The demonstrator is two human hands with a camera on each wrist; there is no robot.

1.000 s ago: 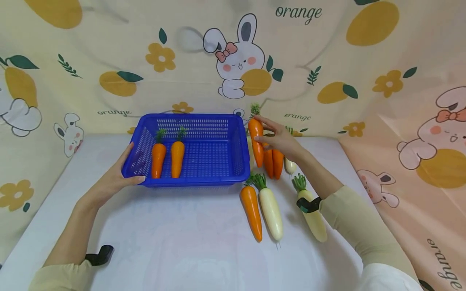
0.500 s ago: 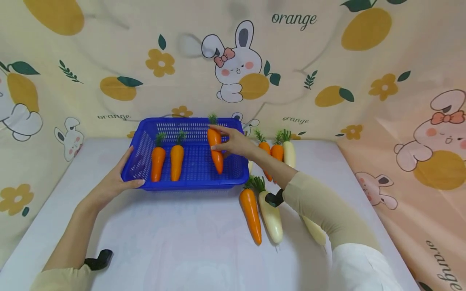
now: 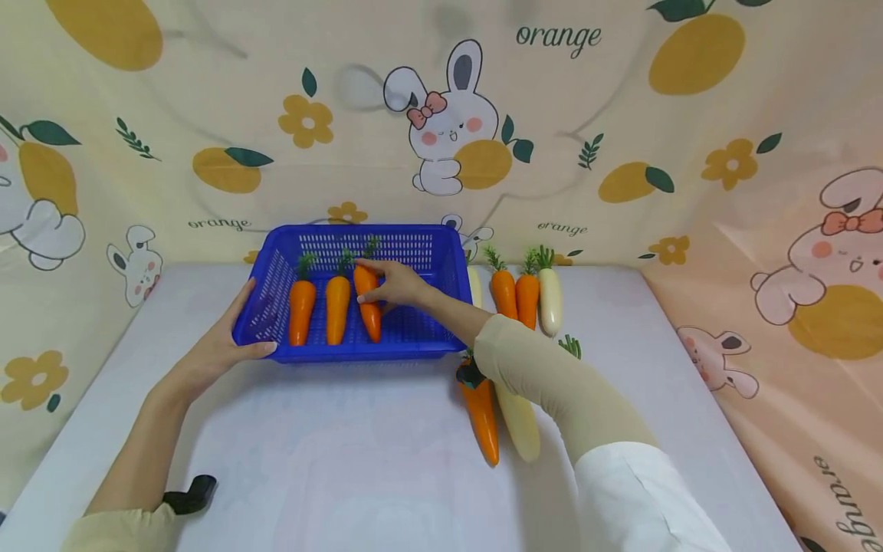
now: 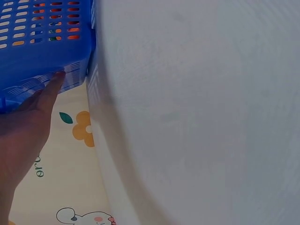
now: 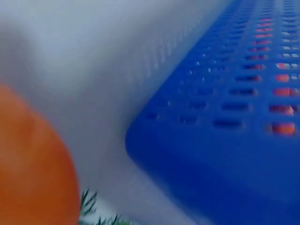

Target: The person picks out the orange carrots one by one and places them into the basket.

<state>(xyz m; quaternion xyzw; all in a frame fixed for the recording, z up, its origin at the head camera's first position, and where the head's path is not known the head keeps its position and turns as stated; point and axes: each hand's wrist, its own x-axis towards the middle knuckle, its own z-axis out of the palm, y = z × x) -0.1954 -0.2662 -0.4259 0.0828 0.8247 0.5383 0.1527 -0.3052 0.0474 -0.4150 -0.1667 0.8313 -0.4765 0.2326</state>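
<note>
A blue perforated plastic basket (image 3: 366, 353) stands on the table. My left hand (image 3: 212, 349) holds its front left corner, thumb along the front rim and fingers against the left side; the left wrist view shows a finger lying on the basket wall (image 4: 42, 54). Inside, two orange carrots (image 3: 301, 310) with green tops lie side by side at the left. To their right, my right hand (image 3: 398, 284) pinches a third carrot (image 3: 371, 320) between thumb and fingers, low inside the basket. A large blurred orange carrot (image 5: 33, 164) appears in the right wrist view beside the basket's outer wall.
Right of the basket lie two carrots (image 3: 504, 294), a white radish (image 3: 550, 300) and a partly hidden radish (image 3: 474, 285). Nearer, a carrot (image 3: 483, 422) and a radish (image 3: 522, 431) lie under the right forearm. Radish leaves (image 3: 570, 346) show beyond the sleeve. A patterned cloth (image 3: 331, 176) hangs behind.
My right hand has carried the carrot from right of the basket over its rim, then left and down beside the two carrots. My left hand has stayed at the corner.
</note>
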